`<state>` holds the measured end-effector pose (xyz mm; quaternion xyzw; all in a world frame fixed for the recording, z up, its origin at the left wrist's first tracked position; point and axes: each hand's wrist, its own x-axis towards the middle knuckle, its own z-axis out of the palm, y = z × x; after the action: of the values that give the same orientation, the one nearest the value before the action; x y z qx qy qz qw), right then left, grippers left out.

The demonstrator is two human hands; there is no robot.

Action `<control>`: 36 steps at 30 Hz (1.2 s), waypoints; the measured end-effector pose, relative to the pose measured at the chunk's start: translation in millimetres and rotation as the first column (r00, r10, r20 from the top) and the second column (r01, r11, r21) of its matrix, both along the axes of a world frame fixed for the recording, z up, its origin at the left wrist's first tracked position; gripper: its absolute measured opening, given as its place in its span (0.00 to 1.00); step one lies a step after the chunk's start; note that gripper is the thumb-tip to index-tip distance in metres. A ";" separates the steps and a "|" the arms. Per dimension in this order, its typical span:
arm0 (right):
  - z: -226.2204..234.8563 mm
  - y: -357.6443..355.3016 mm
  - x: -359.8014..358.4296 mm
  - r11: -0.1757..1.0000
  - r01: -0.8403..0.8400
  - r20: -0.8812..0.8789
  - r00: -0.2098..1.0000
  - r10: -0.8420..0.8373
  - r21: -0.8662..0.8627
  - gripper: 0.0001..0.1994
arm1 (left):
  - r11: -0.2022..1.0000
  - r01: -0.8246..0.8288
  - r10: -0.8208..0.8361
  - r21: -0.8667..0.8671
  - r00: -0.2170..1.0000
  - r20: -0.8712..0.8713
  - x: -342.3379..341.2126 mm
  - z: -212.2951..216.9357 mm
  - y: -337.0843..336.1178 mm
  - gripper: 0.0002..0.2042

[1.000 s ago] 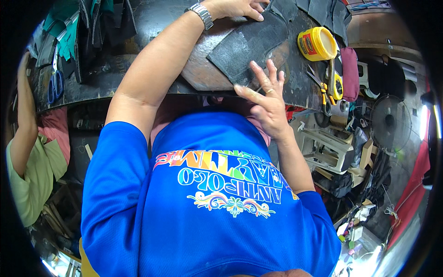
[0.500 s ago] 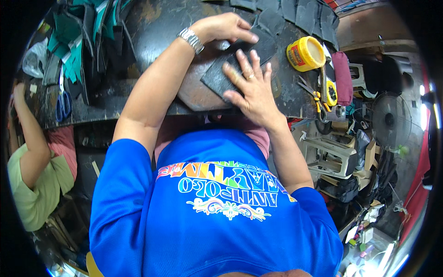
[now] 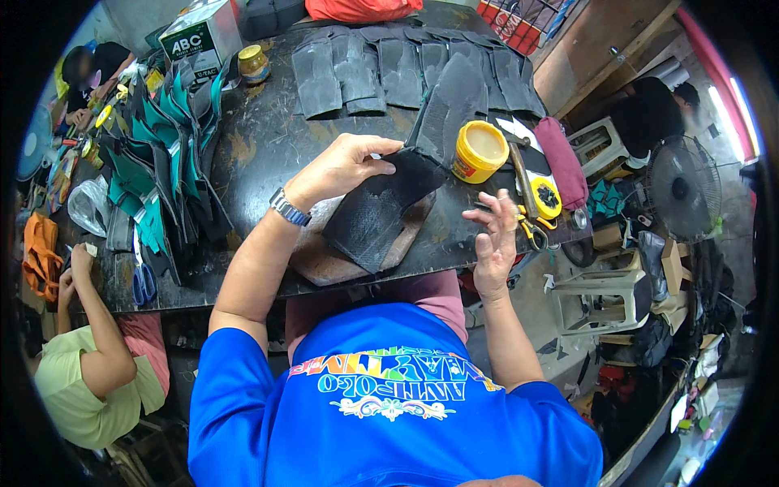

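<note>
A black leather-like piece point(image 3: 369, 227) lies partly on a brown, angular slab point(image 3: 312, 258) at the table's near edge. My left hand point(image 3: 350, 166) pinches it between thumb and fingers at its upper left edge. Its far part looks raised or folded there, near a long, dark grey flat piece point(image 3: 449, 109) that slants away; I cannot tell whether the two are joined. My right hand point(image 3: 495, 243) is off the piece, held up to its right with fingers apart and nothing in it. Just beyond this hand stands an open yellow tub point(image 3: 479, 154) of pale, glue-like stuff.
Several dark grey flat pieces point(image 3: 402, 75) lie in a row at the back. Right of the tub are scissors point(image 3: 531, 230), a yellow tape measure point(image 3: 544, 197) and a maroon pouch point(image 3: 561, 162). Black and teal pieces point(image 3: 166, 162) pile up at left, near blue-handled scissors point(image 3: 144, 282) and another person point(image 3: 93, 361).
My right hand has come off the black piece and moved right. My left hand, earlier over the piece's far side, now pinches its edge. The view takes in more of the table's far side.
</note>
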<state>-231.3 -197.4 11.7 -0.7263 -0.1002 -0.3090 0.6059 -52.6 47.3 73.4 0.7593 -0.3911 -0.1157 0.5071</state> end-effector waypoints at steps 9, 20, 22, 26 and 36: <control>-33.1 -5.4 14.8 0.982 0.163 -0.035 0.986 -0.160 0.093 0.40 | 0.889 -0.202 0.120 -0.412 0.969 -0.217 117.5 39.6 -55.3 0.24; -35.2 -7.6 10.8 0.990 0.131 -0.088 0.988 -0.126 0.056 0.42 | 0.754 -0.445 0.237 -0.484 0.871 -0.431 277.7 -42.6 -158.5 0.25; -34.3 -7.4 10.5 0.991 0.116 -0.089 0.990 -0.110 0.067 0.42 | 0.806 -0.511 0.440 -0.299 0.855 -0.274 281.5 -56.2 -163.3 0.24; -33.3 -6.8 10.4 0.986 0.109 -0.135 0.987 -0.092 0.123 0.43 | 0.801 -0.590 0.564 0.107 0.801 0.200 265.1 -50.0 -145.1 0.27; -21.3 0.3 13.5 0.990 0.099 -0.169 0.982 -0.082 0.098 0.36 | 0.912 -0.403 0.349 0.078 0.861 0.370 52.4 18.4 47.1 0.19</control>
<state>-217.8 -197.1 -9.7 -0.7198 -0.0001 -0.2801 0.6351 -0.2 94.4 91.8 0.8658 -0.3088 0.0923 0.3829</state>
